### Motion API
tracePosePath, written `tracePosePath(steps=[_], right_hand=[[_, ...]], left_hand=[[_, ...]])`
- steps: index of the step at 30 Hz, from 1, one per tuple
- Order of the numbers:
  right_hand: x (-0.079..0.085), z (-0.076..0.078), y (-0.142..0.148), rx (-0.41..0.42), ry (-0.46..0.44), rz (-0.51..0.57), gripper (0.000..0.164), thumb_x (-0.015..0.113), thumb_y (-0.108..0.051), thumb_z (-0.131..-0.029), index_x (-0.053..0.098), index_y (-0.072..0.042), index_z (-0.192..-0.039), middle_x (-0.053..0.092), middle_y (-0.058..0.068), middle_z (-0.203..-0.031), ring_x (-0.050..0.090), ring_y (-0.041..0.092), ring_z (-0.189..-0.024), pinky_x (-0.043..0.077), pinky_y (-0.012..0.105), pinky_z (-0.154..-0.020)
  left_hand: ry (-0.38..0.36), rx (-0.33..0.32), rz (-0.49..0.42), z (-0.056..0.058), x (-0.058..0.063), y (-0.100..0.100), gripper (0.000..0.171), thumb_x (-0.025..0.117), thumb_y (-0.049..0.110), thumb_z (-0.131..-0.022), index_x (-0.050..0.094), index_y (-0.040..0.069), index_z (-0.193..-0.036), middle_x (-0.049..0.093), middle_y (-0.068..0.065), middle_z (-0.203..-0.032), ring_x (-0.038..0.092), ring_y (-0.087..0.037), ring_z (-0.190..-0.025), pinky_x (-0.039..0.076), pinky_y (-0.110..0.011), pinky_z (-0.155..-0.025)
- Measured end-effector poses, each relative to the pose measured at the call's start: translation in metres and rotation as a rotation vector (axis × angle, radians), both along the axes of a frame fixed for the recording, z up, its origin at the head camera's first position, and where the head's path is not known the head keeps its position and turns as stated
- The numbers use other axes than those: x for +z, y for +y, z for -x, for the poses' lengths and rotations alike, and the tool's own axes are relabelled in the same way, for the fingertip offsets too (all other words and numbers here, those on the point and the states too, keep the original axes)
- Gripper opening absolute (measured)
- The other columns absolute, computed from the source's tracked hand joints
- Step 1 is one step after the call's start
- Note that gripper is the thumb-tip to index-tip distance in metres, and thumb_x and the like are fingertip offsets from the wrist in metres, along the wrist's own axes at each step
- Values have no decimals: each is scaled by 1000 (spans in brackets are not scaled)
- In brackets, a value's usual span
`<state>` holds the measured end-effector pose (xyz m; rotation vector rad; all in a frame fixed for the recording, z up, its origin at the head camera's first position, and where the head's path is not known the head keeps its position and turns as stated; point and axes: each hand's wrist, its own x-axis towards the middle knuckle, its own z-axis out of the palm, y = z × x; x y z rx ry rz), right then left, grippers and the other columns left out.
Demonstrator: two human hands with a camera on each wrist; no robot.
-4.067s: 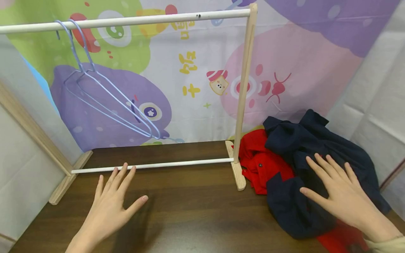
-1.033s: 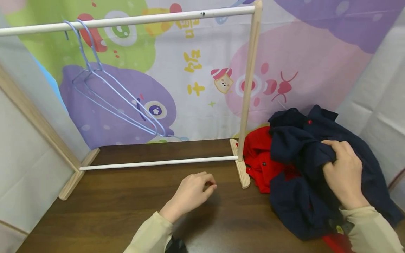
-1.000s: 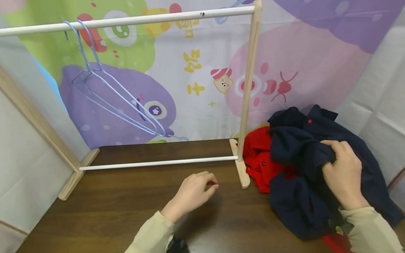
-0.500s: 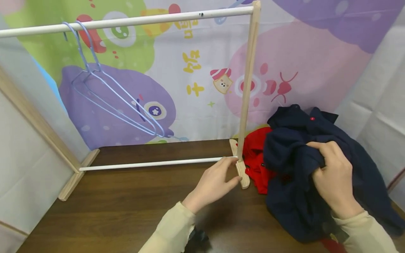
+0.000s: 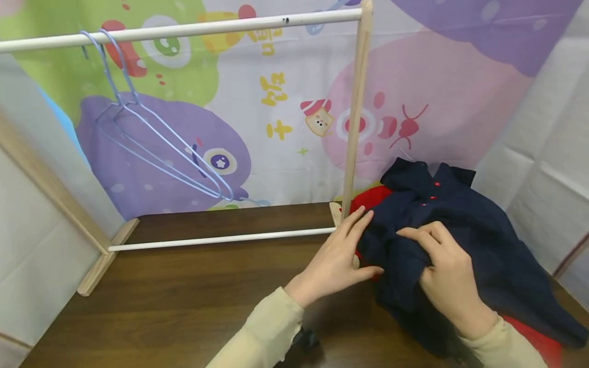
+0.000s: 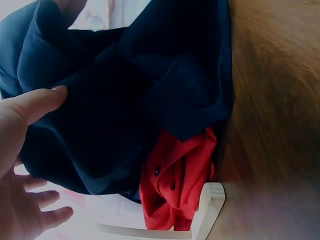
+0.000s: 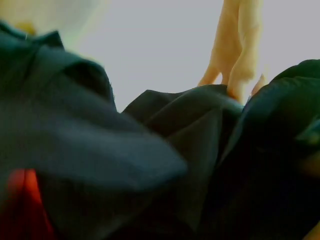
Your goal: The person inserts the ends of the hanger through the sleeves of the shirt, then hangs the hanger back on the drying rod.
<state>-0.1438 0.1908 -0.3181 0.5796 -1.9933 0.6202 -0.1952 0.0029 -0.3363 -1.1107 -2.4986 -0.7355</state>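
Observation:
A navy collared shirt (image 5: 478, 240) with red buttons lies bunched on the right of the table, partly over a red garment (image 5: 536, 337). My right hand (image 5: 448, 273) grips a fold of the navy shirt, lifting it in a bunch. At the shirt's left edge is my left hand (image 5: 331, 263), fingers extended and thumb apart. In the left wrist view, the thumb of the left hand (image 6: 12, 125) lies against the navy cloth, while the red garment (image 6: 175, 170) with dark buttons shows beneath. Dark cloth fills most of the right wrist view, with the left hand (image 7: 232, 55) behind it.
A wooden rack has a white top rail (image 5: 184, 31) and a low white bar (image 5: 221, 239). Two blue hangers (image 5: 156, 138) hang at the rail's left. The rack's right post (image 5: 355, 117) stands beside the clothes. A printed cloth (image 5: 294, 168) backs the table (image 5: 184, 306).
My right hand, spread above the clothes at first, has taken hold of the navy shirt and drawn it left. The left hand has moved right to the shirt's edge. More red buttons show.

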Motion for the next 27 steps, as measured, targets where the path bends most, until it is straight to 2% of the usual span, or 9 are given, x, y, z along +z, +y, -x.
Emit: tracePosePath(steps=[3, 5, 7, 10, 14, 18, 20, 22, 27], right_hand=[[-2, -5, -8, 28, -29, -44, 44, 44, 16, -66, 67, -8, -94, 53, 4, -79, 51, 14, -70, 42, 25, -60], [-4, -9, -14, 53, -45, -69, 33, 45, 9, -79, 67, -8, -95, 53, 3, -80, 51, 14, -68, 43, 26, -59], [-5, -12, -18, 79, -33, -92, 22, 45, -8, -92, 67, -9, -94, 53, 2, -80, 51, 13, -65, 44, 26, -58], [-6, -16, -23, 110, 10, -121, 39, 33, -28, -99, 68, -10, -93, 52, 1, -78, 50, 13, -61, 44, 26, -57], [-6, -18, -26, 146, 66, -144, 37, 33, -18, -98, 69, -10, -91, 51, 0, -76, 47, 10, -60, 41, 23, -56], [-9, -19, -29, 206, 106, -199, 38, 31, -6, -90, 69, -8, -88, 49, -2, -73, 43, 8, -61, 37, 20, -56], [-10, -20, -30, 234, 120, -241, 40, 28, -3, -85, 68, -8, -87, 47, -4, -71, 39, 8, -59, 33, 18, -55], [-12, -21, -31, 239, 132, -279, 41, 27, -4, -85, 68, -8, -86, 46, -5, -71, 35, 7, -56, 30, 16, -52], [-12, -25, -33, 241, 95, -332, 48, 23, -1, -75, 67, -10, -91, 48, -6, -72, 34, 7, -54, 32, 17, -52]], left_hand=[[-20, -23, 15, 0, 0, 0, 94, 73, 39, -74, 17, 15, -145, 17, -2, -150, 35, -18, -130, 31, -34, -105], [-44, -36, 11, 0, -2, 1, 95, 74, 34, -73, 17, 15, -145, 18, -1, -150, 37, -18, -128, 33, -34, -104], [-77, -48, 4, 0, -4, 1, 94, 75, 29, -72, 17, 17, -145, 20, -1, -149, 35, -19, -130, 34, -34, -103], [-110, -50, 2, 0, -7, -1, 89, 74, 27, -74, 20, 22, -144, 27, 0, -146, 38, -17, -128, 36, -33, -101], [-122, -50, -20, 0, -10, -4, 67, 71, 25, -78, 38, 21, -136, 45, 2, -133, 47, -13, -119, 39, -29, -98], [-153, -57, -97, 2, -11, -7, 38, 64, 5, -79, 57, 17, -115, 59, 3, -114, 55, -10, -106, 42, -22, -91], [-182, -53, -153, 3, -11, -10, 40, 57, -7, -74, 60, 16, -106, 61, 3, -109, 56, -9, -104, 43, -21, -88], [-215, -45, -210, 3, -11, -12, 48, 49, -15, -66, 61, 16, -102, 62, 3, -107, 56, -8, -103, 44, -21, -86], [-288, -30, -308, 0, -8, -18, 56, 40, -18, -62, 59, 17, -102, 62, 3, -108, 56, -8, -95, 44, -21, -81]])
